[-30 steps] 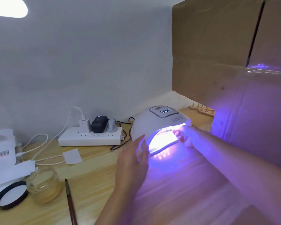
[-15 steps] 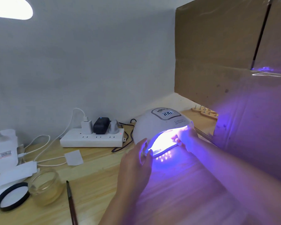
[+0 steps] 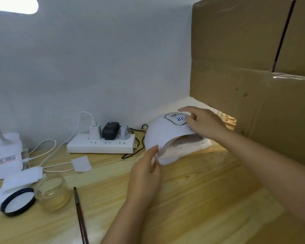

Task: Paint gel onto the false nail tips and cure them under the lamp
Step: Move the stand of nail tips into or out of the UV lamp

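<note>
Now my right hand (image 3: 203, 123) reaches the lamp (image 3: 167, 136) panel, fingers loosely spread; left hand (image 3: 146, 170) relaxed, empty. A mispressed button risks undercured gel.

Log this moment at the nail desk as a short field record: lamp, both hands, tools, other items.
lamp: white dome curing lamp on the wooden desk, no purple glow, display lit
left hand: left hand, fingers straight, touching the lamp's front left edge
right hand: right hand over the lamp's top panel, index finger extended
brush: brush lying on the desk, untouched
jar: open glass jar, its lid beside it
power: power strip against the wall
nail tips: rack of nail tips behind the lamp, partly hidden
</note>
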`<state>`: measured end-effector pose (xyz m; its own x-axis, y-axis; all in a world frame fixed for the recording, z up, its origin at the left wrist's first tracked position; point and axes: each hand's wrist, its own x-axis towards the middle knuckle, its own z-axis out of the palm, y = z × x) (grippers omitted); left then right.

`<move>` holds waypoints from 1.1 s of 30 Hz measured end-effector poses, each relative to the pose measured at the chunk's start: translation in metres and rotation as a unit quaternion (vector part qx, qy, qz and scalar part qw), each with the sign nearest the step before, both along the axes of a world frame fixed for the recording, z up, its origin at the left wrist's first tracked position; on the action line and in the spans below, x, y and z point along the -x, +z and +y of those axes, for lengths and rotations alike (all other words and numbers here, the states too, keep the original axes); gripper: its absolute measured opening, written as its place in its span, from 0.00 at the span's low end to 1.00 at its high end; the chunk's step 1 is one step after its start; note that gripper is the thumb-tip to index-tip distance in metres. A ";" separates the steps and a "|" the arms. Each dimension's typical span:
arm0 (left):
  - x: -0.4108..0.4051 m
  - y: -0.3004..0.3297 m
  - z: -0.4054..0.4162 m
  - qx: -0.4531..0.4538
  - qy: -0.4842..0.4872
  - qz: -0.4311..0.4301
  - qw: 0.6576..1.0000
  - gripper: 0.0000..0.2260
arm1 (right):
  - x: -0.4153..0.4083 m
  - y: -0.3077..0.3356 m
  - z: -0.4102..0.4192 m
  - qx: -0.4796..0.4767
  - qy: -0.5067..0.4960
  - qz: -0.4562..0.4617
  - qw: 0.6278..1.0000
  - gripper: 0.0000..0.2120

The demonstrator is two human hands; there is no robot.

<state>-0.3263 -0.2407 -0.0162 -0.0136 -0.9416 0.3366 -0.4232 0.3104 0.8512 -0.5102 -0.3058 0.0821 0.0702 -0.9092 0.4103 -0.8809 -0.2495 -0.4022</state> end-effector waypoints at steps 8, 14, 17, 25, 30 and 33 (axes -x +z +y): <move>0.001 0.002 -0.001 -0.016 -0.006 0.030 0.999 0.19 | -0.011 0.016 -0.017 -0.077 -0.022 0.228 0.970 0.21; 0.001 0.002 0.000 -0.028 -0.011 0.045 0.999 0.18 | -0.028 0.022 -0.013 -0.053 -0.071 0.394 0.915 0.22; 0.002 0.003 -0.001 -0.033 -0.011 0.061 0.998 0.17 | -0.028 0.019 -0.009 -0.060 -0.087 0.339 0.935 0.22; 0.004 0.006 -0.003 -0.035 0.009 0.113 0.993 0.16 | -0.078 -0.023 0.042 0.155 -0.108 -0.307 0.933 0.09; -0.004 0.013 -0.002 -0.006 0.040 0.161 0.986 0.16 | -0.133 -0.063 0.085 0.166 -0.105 -0.540 0.819 0.11; -0.012 0.024 0.001 -0.039 0.057 0.360 0.930 0.12 | -0.157 -0.065 0.091 0.131 -0.121 -0.633 0.753 0.09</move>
